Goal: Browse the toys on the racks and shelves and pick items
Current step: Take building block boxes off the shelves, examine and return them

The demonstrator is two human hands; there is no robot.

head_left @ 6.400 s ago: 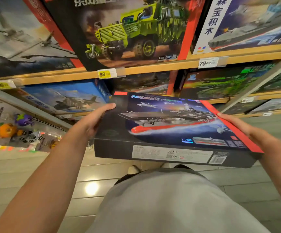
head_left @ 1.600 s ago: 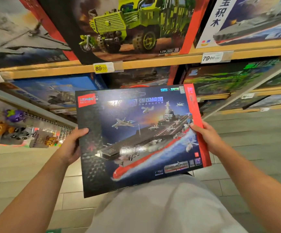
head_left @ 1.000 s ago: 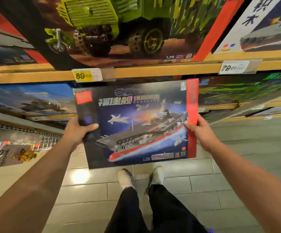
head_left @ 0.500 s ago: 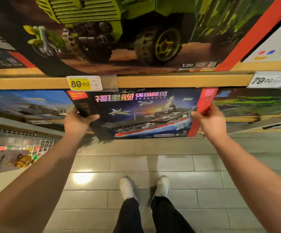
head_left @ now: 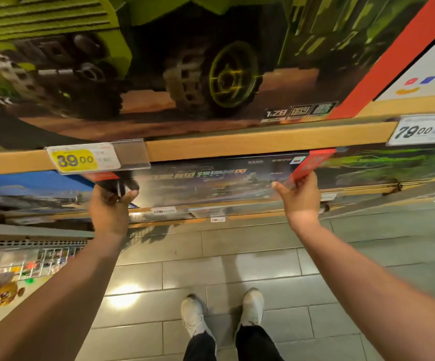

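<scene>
Right now the ship box [head_left: 211, 182] sits partly under the wooden shelf [head_left: 250, 143], with the left hand [head_left: 109, 204] gripping its left end and the right hand [head_left: 301, 196] pinching its red right edge. If one end goes in crooked, the box could jam on the neighbouring boxes. It could also bump the yellow price tag [head_left: 77, 160], or tip out and drop to the tiled floor [head_left: 237, 269] if both hands let go early.

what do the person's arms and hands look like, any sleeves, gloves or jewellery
Both forearms are bare up to the frame edge, so no sleeves show. The left hand and right hand wear no gloves, and no watch, bracelet or ring is visible. The fingers are partly blurred, so small details cannot be told.
</scene>
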